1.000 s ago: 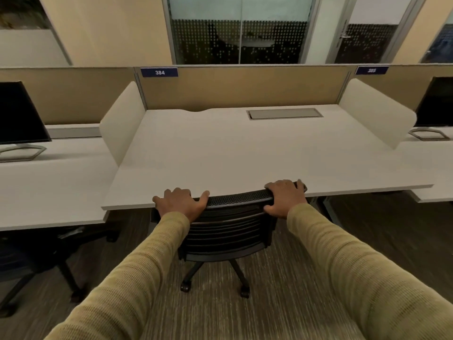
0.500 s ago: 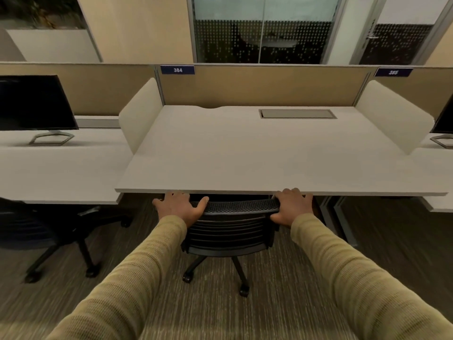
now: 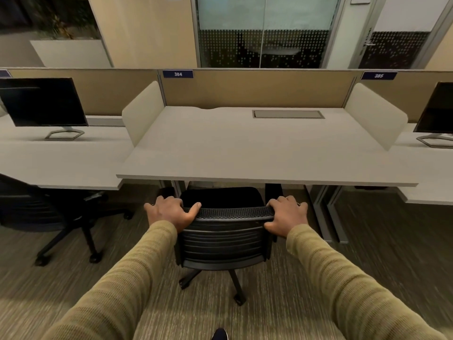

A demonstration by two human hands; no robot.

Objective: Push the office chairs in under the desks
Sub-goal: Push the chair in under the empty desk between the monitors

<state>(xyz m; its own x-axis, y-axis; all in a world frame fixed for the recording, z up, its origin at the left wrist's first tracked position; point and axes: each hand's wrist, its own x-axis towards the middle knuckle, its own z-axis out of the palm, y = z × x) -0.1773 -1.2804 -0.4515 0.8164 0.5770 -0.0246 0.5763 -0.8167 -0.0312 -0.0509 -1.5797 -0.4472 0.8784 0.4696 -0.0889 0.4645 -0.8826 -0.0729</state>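
A black office chair (image 3: 224, 244) with a ribbed back stands in front of the pale desk (image 3: 257, 153) marked 384. Its seat reaches partly under the desk's front edge. My left hand (image 3: 171, 212) grips the left end of the chair's mesh top rail. My right hand (image 3: 286, 215) grips the right end of the same rail. Both olive sleeves stretch forward from the bottom corners. The chair's wheeled base (image 3: 215, 285) shows below the backrest on the carpet.
A second black office chair (image 3: 49, 217) stands at the left desk (image 3: 61, 163), which carries a monitor (image 3: 43, 103). Another monitor (image 3: 436, 109) sits on the right desk. Metal desk legs (image 3: 328, 217) stand right of the chair. Cream dividers (image 3: 142, 111) flank desk 384. A shoe tip (image 3: 219, 334) shows below.
The view has drawn back from the desk, and the chair's backrest now sits clear of the desk's front edge with its seat showing. Both hands keep their grip on the top rail.
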